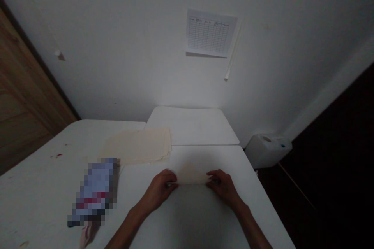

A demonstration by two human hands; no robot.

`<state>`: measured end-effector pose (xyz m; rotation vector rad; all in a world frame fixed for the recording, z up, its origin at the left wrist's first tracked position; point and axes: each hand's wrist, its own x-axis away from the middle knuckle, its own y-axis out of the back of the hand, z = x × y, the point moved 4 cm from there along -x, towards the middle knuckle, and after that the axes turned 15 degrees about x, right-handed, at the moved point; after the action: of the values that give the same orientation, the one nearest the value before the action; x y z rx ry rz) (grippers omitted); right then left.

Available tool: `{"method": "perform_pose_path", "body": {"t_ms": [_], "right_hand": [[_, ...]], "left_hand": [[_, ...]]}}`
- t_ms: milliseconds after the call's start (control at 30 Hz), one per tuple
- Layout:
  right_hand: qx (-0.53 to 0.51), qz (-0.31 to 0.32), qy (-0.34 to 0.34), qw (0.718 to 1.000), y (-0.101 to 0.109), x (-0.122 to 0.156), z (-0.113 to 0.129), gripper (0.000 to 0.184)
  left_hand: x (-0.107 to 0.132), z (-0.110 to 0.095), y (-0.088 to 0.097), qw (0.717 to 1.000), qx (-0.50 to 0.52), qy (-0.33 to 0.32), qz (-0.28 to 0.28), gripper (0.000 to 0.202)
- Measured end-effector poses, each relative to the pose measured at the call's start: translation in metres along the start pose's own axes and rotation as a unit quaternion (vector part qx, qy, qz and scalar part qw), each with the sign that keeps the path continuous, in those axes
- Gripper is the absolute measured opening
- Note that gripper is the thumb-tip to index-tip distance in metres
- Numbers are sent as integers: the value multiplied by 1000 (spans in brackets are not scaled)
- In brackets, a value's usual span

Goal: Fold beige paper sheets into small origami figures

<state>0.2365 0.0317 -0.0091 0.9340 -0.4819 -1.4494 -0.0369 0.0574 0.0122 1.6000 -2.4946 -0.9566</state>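
Observation:
A thin cream-coloured sheet [192, 177], like paper, stretches between my two hands over the white table. My left hand [163, 184] pinches its left end between thumb and fingers. At the right end, my right hand [220, 184] grips it in a similar pinch. The near edge of the sheet runs as a straight line from hand to hand. To the left, beyond my left hand, several similar cream sheets [140, 146] lie loosely stacked. What material they are I cannot make out.
A pixelated packet-like item [95, 188] lies on the left of the white table [37, 194], with a pinkish strip [85, 235] below it. A white plastic canister [264, 151] stands off the right edge. A printed chart [209, 34] hangs on the wall.

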Motion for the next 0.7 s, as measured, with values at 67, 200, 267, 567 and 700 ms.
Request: {"method": "perform_pose_path", "body": {"t_ms": [67, 200, 267, 567, 700], "right_hand": [[7, -1, -1, 1000, 0, -1, -1, 24], [18, -19, -8, 1000, -4, -4, 0, 26], [23, -25, -12, 999, -6, -4, 2, 27], [66, -37, -22, 997, -10, -3, 9, 30], [77, -37, -26, 996, -9, -3, 11, 30]], "left_hand": [[3, 1, 3, 1000, 13, 1, 5, 8], [7, 10, 4, 999, -4, 28, -43, 16], [8, 15, 2, 997, -20, 39, -67, 21], [5, 17, 0, 986, -102, 79, -105, 22], [5, 18, 0, 984, -113, 102, -94, 22]]}}
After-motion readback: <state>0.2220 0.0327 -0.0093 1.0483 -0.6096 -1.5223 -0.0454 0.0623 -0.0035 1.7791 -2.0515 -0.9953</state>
